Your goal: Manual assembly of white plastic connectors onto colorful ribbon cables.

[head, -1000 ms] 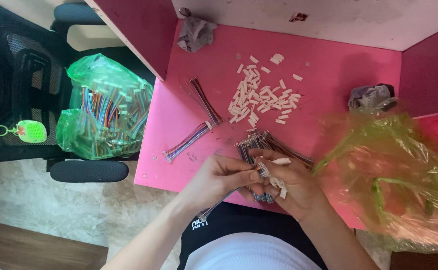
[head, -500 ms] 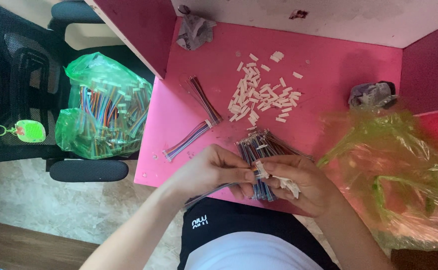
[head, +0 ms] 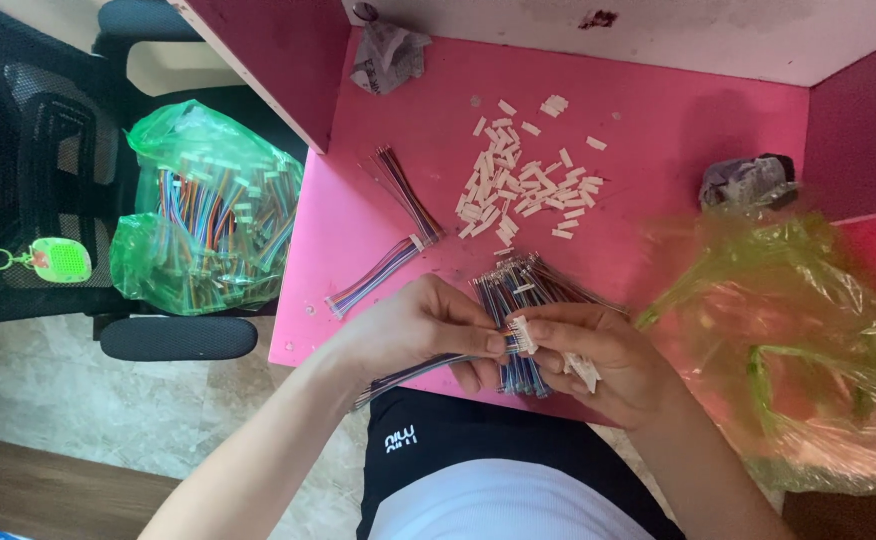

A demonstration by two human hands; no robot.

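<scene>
My left hand [head: 428, 325] pinches a multicoloured ribbon cable [head: 408, 372]; its long axis trails down-left from that grip, the free end pointing right. Touching that end, my right hand [head: 603, 360] pinches a small white connector [head: 523, 335], more white pieces tucked in the palm. The loose wire bundle [head: 523, 290] lies on the pink tabletop [head: 658, 130], just beyond both grips.

table [head: 658, 130] pink | connectors [head: 518, 185] white | wires [head: 518, 300] multicolour | bag [head: 208, 210] green
</scene>
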